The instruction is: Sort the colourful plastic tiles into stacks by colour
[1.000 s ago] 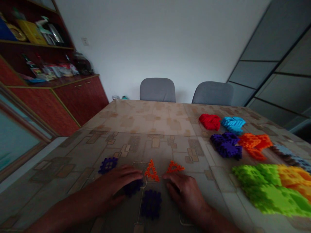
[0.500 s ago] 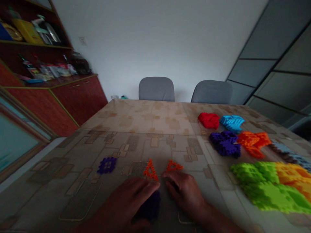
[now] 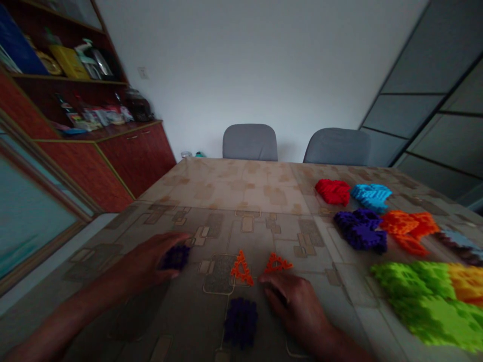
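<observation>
My left hand (image 3: 153, 256) reaches over a purple square lattice piece (image 3: 175, 257) on the table, its fingers curled round the piece. My right hand (image 3: 296, 303) rests on the table with the fingers bent, its fingertips just below an orange triangle piece (image 3: 278, 263). A second orange triangle (image 3: 242, 268) lies to the left of that one. Between my hands, nearer to me, lies a purple square piece (image 3: 241, 322), which neither hand touches.
Heaps of lattice pieces lie at the right: red (image 3: 333, 190), blue (image 3: 372, 195), purple (image 3: 360, 231), orange (image 3: 409, 227), green (image 3: 426, 302) and yellow (image 3: 468, 281). Two grey chairs (image 3: 249, 142) stand at the table's (image 3: 241, 191) far side. A red-brown cabinet (image 3: 109, 161) stands at the left.
My left hand has left the purple piece near me and moved left and forward onto the other purple piece. The right hand has stayed put. The view has shifted slightly.
</observation>
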